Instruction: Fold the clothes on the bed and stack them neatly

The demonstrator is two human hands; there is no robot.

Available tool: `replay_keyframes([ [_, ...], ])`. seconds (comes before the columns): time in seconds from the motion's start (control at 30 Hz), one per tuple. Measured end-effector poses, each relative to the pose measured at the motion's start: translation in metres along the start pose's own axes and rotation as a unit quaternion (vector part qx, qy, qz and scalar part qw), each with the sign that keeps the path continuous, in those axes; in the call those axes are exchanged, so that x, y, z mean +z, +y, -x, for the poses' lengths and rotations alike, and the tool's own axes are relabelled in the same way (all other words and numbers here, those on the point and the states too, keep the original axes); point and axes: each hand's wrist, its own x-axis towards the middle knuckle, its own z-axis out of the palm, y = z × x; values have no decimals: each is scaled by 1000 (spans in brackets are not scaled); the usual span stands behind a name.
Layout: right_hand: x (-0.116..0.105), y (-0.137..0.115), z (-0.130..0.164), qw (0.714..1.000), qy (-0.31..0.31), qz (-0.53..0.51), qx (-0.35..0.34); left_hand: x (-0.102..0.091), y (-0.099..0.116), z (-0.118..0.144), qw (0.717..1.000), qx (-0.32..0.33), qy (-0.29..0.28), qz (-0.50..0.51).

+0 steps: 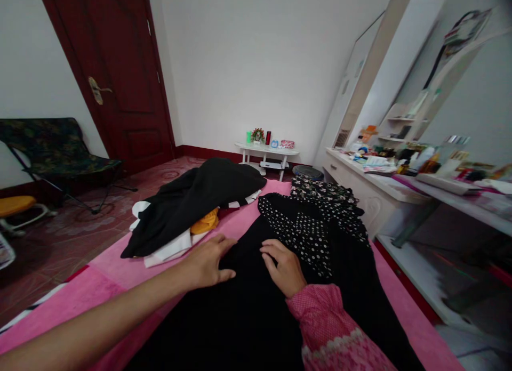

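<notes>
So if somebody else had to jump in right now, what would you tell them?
Left hand: flat and open on the black garment, holding nothing.
Right hand: fingers curled, resting on the same garment, beside the dotted cloth.
The garment lies spread on the pink bed. A clothes pile sits to the left.
Done: garment laid out. Left: it is not folded yet; the pile is untouched.

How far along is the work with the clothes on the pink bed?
Nothing looks folded yet. In hand: the left hand and right hand both rest flat on the black garment spread over the pink bed cover. Left: the loose pile of clothes beside it, black, white and orange pieces, and the dotted and flowered black cloth lying rumpled behind.
</notes>
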Motion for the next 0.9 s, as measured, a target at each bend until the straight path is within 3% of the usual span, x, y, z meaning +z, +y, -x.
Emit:
replay_keyframes([
  [0.13,-1,19,-7,991,117,49,41,-1,-11,51,997,-71,-28,-8],
  [0.23,-7,43,-22,986,137,73,64,-5,-8,75,992,-111,-51,-17],
  [0.37,-17,72,-53,971,84,161,154,-10,-4,90,989,-120,-88,-24],
  [0.47,-20,78,-73,937,-32,245,249,-11,-2,95,988,-124,-95,2],
  [0.57,-24,76,-88,900,-122,295,295,-10,2,95,987,-121,-89,58],
  [0.7,-39,77,-106,890,-109,311,316,-12,19,91,984,-80,-80,138],
  [0.9,-77,88,-128,880,-42,334,334,-25,66,82,979,-37,-96,175],
])
